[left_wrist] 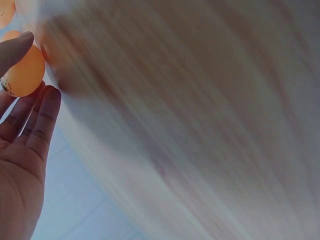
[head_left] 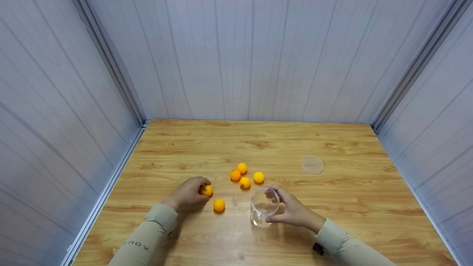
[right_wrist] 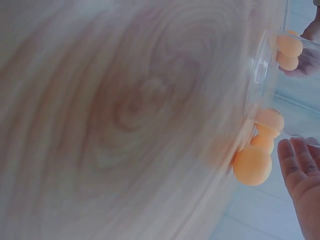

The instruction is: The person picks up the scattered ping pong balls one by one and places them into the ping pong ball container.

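Note:
With thumb and fingers my left hand (head_left: 187, 193) pinches an orange table tennis ball (head_left: 207, 190), low over the wooden table. Dark print shows on this ball (left_wrist: 24, 75) in the left wrist view. Just right of that hand lies a single loose ball (head_left: 219, 205). My right hand (head_left: 293, 210) holds a clear, open-topped jar (head_left: 258, 218) from its right side, thumb at the near side and fingers at the far side. The jar stands upright on the table, and no ball shows inside it in the head view.
Several more orange balls (head_left: 245, 182) lie grouped behind and left of the jar. A flat, clear round disc (head_left: 312, 164) lies farther back on the right of the table (head_left: 255, 144). Pale panel walls (head_left: 236, 59) enclose the back and both sides.

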A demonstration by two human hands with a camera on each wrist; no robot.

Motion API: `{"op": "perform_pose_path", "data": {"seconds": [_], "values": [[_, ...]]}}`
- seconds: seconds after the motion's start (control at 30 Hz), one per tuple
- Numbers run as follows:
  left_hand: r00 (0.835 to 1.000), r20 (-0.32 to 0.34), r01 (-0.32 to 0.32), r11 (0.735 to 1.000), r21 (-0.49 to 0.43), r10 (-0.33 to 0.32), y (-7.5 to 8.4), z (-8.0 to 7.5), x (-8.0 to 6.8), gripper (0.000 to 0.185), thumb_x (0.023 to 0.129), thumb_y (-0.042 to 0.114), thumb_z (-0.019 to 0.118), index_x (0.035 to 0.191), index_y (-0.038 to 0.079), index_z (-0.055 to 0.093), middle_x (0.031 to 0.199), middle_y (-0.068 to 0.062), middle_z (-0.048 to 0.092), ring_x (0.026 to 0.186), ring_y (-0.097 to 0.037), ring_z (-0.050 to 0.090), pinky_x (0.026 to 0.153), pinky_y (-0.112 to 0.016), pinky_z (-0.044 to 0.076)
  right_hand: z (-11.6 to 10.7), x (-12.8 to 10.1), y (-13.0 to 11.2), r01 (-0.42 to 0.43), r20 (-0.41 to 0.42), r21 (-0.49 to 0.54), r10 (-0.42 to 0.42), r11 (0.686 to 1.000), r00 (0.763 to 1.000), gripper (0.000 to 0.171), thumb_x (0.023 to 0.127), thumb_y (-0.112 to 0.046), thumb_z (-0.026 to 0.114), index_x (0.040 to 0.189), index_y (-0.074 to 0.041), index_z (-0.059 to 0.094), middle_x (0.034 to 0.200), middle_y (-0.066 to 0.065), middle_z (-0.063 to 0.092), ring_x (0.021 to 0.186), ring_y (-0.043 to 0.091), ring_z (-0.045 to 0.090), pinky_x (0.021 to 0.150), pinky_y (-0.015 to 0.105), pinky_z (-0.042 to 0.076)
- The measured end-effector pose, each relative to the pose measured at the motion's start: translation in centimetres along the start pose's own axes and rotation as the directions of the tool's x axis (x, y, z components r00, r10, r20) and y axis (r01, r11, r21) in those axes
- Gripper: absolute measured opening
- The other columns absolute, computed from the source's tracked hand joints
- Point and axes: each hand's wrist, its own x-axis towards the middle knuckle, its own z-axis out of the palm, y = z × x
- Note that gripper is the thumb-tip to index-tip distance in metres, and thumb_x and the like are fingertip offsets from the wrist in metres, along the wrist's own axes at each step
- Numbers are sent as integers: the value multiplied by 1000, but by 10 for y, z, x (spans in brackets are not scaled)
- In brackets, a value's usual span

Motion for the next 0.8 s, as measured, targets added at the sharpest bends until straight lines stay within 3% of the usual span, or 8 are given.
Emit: {"op": "perform_pose_path", "data": {"seconds": [0.33,0.57,0.8], "values": [[1000,-1,9,1000,-13,-10,1,-3,2,44,92,9,80,134,3,70,131,-11,71,117,-24,63,108,-53,52,1,0,0,-4,7,21,4,1000,1000,86,84,-22,95,151,2,47,143,34,61,131,56,61,109,64,53],[998,-15,-62,997,35,62,3,-10,5,43,91,6,82,131,-3,70,127,-16,72,110,-28,65,101,-54,55,1,0,1,22,5,-3,-21,1000,1000,83,85,-22,95,148,5,48,141,32,62,130,54,62,106,59,57],[998,-4,-56,998,4,56,8,-17,9,42,95,9,81,135,-2,69,127,-14,73,110,-27,66,101,-53,57,1,1,2,25,-1,1,-25,1000,1000,84,84,-21,96,147,8,47,139,34,63,128,55,63,105,60,58]]}}
